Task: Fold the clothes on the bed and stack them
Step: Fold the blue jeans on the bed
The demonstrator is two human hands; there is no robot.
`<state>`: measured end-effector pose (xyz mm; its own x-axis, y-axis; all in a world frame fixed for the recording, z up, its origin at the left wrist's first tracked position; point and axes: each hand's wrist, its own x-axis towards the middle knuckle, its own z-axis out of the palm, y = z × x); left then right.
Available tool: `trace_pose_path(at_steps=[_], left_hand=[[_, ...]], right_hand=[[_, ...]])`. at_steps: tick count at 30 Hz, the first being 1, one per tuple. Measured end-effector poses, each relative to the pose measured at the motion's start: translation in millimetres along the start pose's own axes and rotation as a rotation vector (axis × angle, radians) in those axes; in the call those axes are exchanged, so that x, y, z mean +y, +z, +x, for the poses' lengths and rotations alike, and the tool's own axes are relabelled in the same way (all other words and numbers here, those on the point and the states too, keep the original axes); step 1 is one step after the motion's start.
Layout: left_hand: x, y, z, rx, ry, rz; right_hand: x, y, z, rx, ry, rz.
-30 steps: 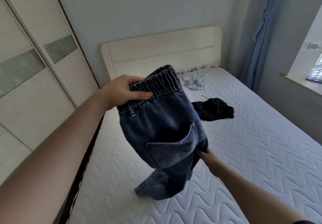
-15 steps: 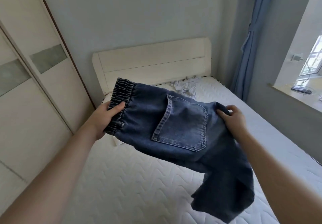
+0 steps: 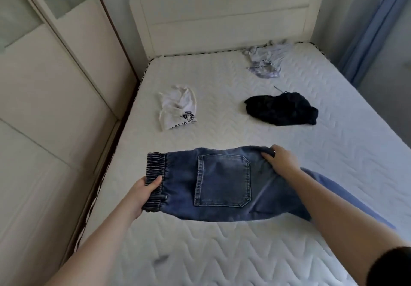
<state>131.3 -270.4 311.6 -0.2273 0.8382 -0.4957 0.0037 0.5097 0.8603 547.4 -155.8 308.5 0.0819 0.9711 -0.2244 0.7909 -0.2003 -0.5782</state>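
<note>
Head view looks down on a white quilted bed (image 3: 222, 252), where a pair of blue jeans (image 3: 222, 185) is stretched sideways across the near middle, back pocket up. At the left end, the left hand (image 3: 142, 193) grips the gathered elastic waistband — thumb on top, fingers curled underneath. At the right, the right hand (image 3: 281, 160) pinches the far edge of the denim near the seat, fingers bent over the fabric. Whether the jeans lie flat on the mattress or hang just above it cannot be told; the legs trail off right, behind the right forearm. Farther up the bed lie three loose garments, well apart from each other — a white printed top (image 3: 178, 107) at left, a crumpled black garment (image 3: 282, 110) at right, and a pale patterned piece (image 3: 264, 61) near the cream headboard (image 3: 222, 14). A cream wardrobe (image 3: 44, 85) stands along the left side.
</note>
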Motion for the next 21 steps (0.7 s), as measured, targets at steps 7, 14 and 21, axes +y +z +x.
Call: trace_pose_path(at_steps=[7,14,21], left_hand=[[-135,-34,53,0.034,-0.215,0.009],[-209,-70,120,0.069,-0.306,-0.002],[-257,-89,187,0.115,-0.286,0.187]], right_hand=[[40,154,14,-0.207,0.106,-0.003],[33,244,53,-0.189,0.034,0.002],[38,316,10,-0.222,0.230,0.142]])
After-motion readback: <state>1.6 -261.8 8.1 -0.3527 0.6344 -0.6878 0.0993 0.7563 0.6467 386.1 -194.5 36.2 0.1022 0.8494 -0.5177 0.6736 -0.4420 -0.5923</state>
